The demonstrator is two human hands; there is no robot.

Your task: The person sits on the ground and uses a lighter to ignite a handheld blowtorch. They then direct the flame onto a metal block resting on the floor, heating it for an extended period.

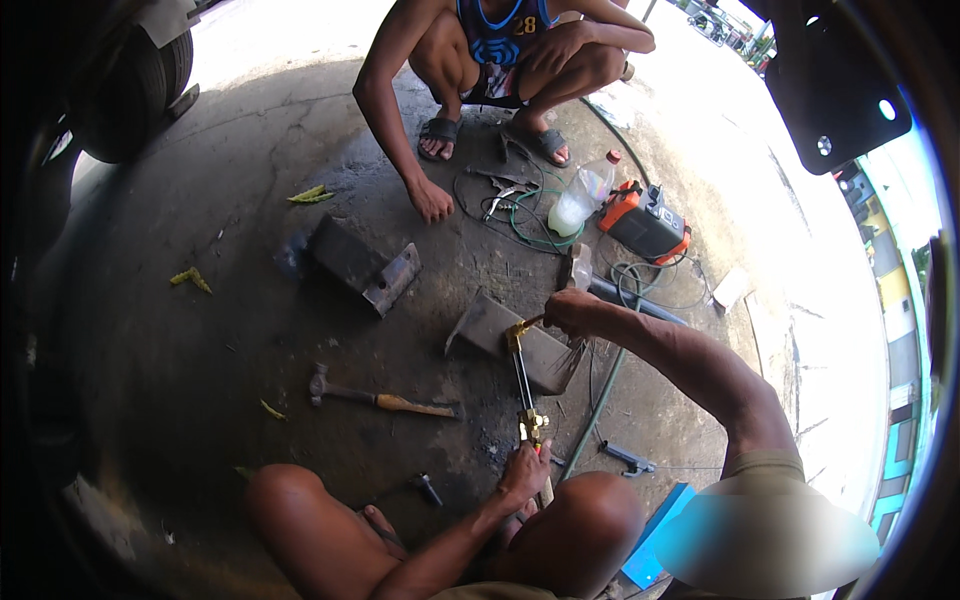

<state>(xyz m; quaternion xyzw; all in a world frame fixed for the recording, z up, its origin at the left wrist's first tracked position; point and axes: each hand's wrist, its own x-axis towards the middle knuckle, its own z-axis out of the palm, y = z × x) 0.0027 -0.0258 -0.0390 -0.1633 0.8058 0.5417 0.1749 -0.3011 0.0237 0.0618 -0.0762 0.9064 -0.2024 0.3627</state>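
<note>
Left grip [525, 475]: closed round slim brass-and-silver metal gas torch [523, 375], twin tubes, angled head | torch: upper end overlapping grey rectangular steel section [548, 360] in view | right grip [570, 310]: curled at torch tip, its hold cannot be told | section edges show both sides; grey concrete floor [420, 350] open leftward to wooden-handled steel hammer [385, 400]

The left hand [524, 474], fingers [543, 456] curled, sits close in; the right hand [571, 311] reaches farther forward, elbow [757, 402] bent.

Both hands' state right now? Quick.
Left hand: closed, holding the torch at its lower end.
Right hand: closed, next to the torch's brass-coloured head; what it holds cannot be told.
</note>
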